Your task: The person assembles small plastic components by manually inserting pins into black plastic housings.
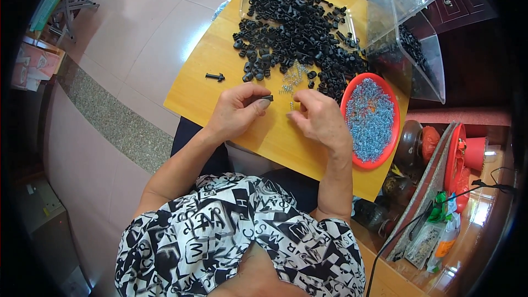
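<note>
Black part: a small, short piece in the left hand, over the near half of the yellow table. Its showing end juts past the fingertips and points right, toward the other hand; its long axis runs nearly level, left to right. Fingers hide the remainder.

Left hand: thumb and forefinger pinch the black part between them; the other fingers are curled.

Right hand: bent, with thumb and forefinger tips slightly apart, facing the left hand across a gap. I cannot tell whether they grip anything.

Single spring: tiny, silvery, just beside the right fingertips, its long axis running roughly away from the person.

Loose springs: a small scatter beyond the right hand, lying in mixed directions.

Black rod-shaped piece: lying on the table beyond the left hand, long axis left to right, wider end to the right.

Black heap: many small plastic pieces, spread over the far part of the table.

Red oval dish: filled with springs, right of the right hand, its length running near to far.
</note>
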Demonstrator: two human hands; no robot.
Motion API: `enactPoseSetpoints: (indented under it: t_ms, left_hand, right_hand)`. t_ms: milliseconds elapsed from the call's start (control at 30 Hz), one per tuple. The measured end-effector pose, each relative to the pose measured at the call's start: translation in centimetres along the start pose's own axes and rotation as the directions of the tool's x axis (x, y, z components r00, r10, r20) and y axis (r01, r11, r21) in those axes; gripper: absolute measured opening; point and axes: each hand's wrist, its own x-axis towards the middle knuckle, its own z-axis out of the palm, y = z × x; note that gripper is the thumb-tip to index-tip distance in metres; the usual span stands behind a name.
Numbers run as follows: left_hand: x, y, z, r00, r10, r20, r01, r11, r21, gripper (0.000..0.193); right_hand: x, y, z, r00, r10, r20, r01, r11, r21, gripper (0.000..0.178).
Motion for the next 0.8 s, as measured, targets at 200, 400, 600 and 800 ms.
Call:
enactPoseSetpoints:
  t_ms: [200, 400, 600, 800]
  left_hand:
    - [0.0, 0.2, -0.1, 0.999, 0.031, 0.023, -0.032, 0.999, 0.01, 0.015]
    - [-0.1, 0.5, -0.3, 0.995, 0.027, 0.093, -0.019, 0.997, -0.079, 0.014]
    - [-0.3, 0.4, -0.3, 0.995, 0.004, 0.104, 0.003, 0.998, -0.068, 0.016]
    - [-0.3, 0.4, 0.2, 0.998, 0.049, 0.048, -0.049, 0.999, -0.005, 0.015]
  right_hand:
    - [0.2, 0.4, 1.2, 0.996, -0.078, 0.044, 0.084, 0.986, -0.145, 0.014]
    - [0.8, -1.5, 0.5, 0.986, 0.0, -0.168, 0.059, 0.936, 0.348, 0.007]
    - [0.8, -2.3, 1.0, 0.98, -0.022, -0.198, 0.103, 0.908, 0.406, 0.01]
    - [0.7, -2.4, 0.9, 0.972, -0.075, -0.223, 0.156, 0.917, 0.368, 0.012]
